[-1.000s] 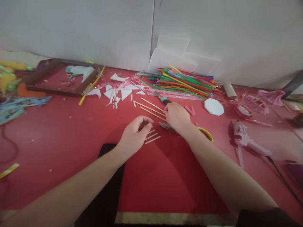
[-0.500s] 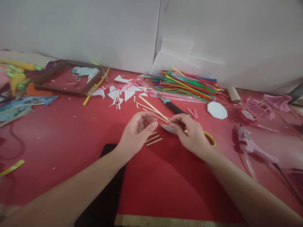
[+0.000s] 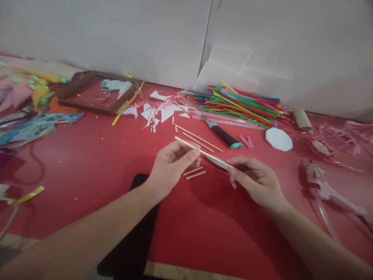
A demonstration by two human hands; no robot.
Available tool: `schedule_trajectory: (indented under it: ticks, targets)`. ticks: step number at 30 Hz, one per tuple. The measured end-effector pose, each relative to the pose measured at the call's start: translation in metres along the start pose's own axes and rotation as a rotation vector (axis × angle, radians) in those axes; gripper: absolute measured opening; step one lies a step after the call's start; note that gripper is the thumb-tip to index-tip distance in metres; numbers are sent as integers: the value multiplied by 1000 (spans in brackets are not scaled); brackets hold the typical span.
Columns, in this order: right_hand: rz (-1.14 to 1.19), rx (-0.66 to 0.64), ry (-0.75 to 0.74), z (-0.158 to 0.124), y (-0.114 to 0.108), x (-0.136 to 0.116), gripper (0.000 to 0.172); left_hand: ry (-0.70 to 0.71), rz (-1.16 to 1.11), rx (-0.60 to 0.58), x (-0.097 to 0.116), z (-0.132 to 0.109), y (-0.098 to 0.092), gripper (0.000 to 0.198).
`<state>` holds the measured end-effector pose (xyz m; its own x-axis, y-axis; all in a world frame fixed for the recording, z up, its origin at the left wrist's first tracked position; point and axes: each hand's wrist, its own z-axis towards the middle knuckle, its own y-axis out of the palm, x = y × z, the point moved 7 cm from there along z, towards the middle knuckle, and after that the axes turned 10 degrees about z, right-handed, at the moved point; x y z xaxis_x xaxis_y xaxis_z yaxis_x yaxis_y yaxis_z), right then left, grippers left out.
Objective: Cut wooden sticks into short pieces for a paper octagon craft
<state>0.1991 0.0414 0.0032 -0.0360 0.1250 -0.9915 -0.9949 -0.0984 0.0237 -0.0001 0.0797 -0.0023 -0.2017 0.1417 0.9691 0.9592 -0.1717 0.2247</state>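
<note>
Wooden stick (image 3: 212, 157) in both hands, seemingly raised off the red table (image 3: 227, 237); the left hand (image 3: 170, 167) pinched it under the thumb, a little in from its far end, while the right hand (image 3: 259, 182) had the nearer end at its fingertips; neither hand was closer, both being on it, though they stood apart from each other; its long axis ran slantwise across the person's front, the free tip pointing forward and left, the other end back and right towards the right palm; it looked roughly parallel to two long sticks (image 3: 201, 139) lying beyond; a grey blade (image 3: 218, 163) showed just under it, and I couldn't tell whether the right hand touched that.
</note>
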Motion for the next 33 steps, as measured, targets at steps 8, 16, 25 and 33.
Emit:
schedule_trajectory:
  ticks: [8, 16, 25, 33]
  targets:
    - [368, 224, -31, 7, -12, 6, 12, -92, -93, 97, -6, 5, -8, 16]
    - [397, 213, 15, 11, -8, 14, 13, -137, -191, 210, -7, 10, -14, 11]
    - [498, 93, 73, 12, -4, 15, 22, -131, -246, 271, -5, 11, -18, 11]
    - [522, 67, 40, 11, -4, 10, 27, -112, -228, 285, -5, 11, -20, 8]
